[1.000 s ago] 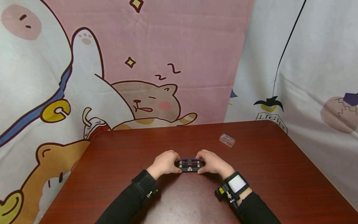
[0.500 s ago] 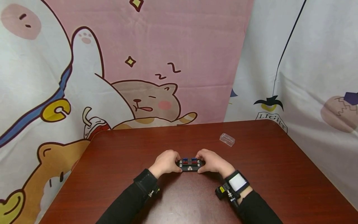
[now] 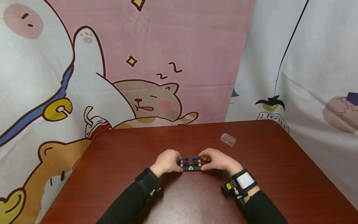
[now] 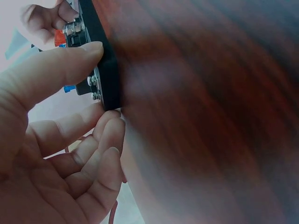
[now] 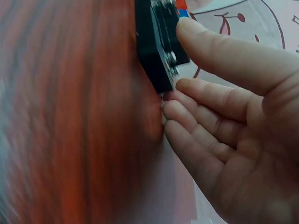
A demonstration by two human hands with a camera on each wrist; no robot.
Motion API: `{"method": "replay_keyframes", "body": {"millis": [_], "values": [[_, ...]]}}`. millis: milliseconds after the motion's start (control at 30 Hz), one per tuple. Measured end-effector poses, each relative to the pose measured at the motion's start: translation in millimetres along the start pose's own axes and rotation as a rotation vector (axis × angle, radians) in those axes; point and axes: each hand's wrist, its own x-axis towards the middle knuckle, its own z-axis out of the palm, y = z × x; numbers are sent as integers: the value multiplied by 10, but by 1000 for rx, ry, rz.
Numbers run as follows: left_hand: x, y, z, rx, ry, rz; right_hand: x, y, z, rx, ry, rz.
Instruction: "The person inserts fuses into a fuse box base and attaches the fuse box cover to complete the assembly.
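A black fuse block (image 3: pixel 191 167) with red and blue blade fuses and metal screw terminals lies on the table in the head view. My left hand (image 3: pixel 167 161) holds its left end; in the left wrist view the thumb presses the side of the fuse block (image 4: pixel 108 77) and the index finger is by its end. At the right end is my right hand (image 3: pixel 219 160), fingers loosely extended. The right wrist view shows that thumb close to the fuse block (image 5: pixel 152 51) and the other fingers near its corner; whether they still touch is unclear.
A clear plastic cover (image 3: pixel 228 139) lies behind and to the right of the hands on the brown wooden table (image 3: pixel 126 146). Printed cloth (image 3: pixel 207 62) hangs around the table's far edge.
My right hand has shifted slightly right and loosened from the block's end. The left hand keeps its hold, and the block stays in about the same place.
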Motion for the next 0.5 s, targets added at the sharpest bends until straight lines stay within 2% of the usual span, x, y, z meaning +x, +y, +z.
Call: {"method": "replay_keyframes", "body": {"millis": [133, 267, 367, 500], "values": [[-4, 1, 0, -5, 6, 13, -34, 59, -70, -17, 33, -4], [-8, -5, 1, -4, 9, 20, -59, 136, -131, -32, 117, 8], [-3, -9, 3, -5, 11, 15, -66, 188, -187, -62, 205, 57], [3, -11, 6, -7, 7, 9, -72, 249, -281, -143, 324, 178]]}}
